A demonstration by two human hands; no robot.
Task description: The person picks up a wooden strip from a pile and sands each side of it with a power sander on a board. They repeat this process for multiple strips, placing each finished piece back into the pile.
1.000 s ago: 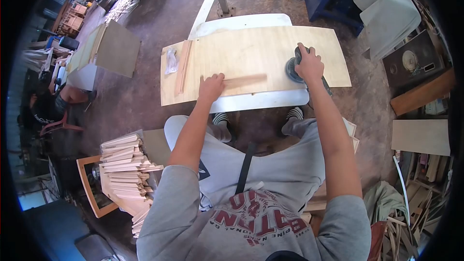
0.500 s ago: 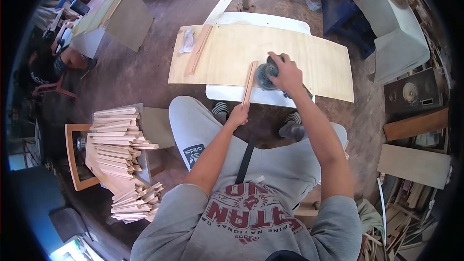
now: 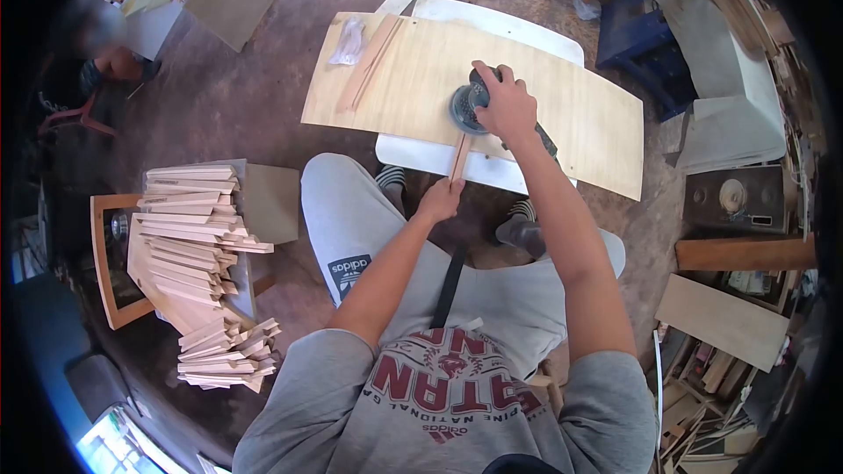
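My left hand [image 3: 442,199] is closed around the near end of a thin wooden strip [image 3: 461,156], which points away from me over the edge of a plywood board [image 3: 580,123]. In my right hand [image 3: 509,105] is a dark round sander [image 3: 466,111], gripped from above. The sander's disc covers the far end of the strip. Further left on the board lie more wooden strips [image 3: 369,66] beside a small clear plastic bag [image 3: 349,42]. A white table [image 3: 421,154] shows under the board.
Several wooden strips are stacked at my left [image 3: 189,250], near a wooden frame [image 3: 105,276]. At the right are a speaker box [image 3: 733,197], a loose board [image 3: 724,320] and wood scraps. Another person [image 3: 105,70] sits at the far left.
My right hand has moved the sander left, from beside the strip onto its far end. My left hand still holds the strip. The whole view has shifted slightly.
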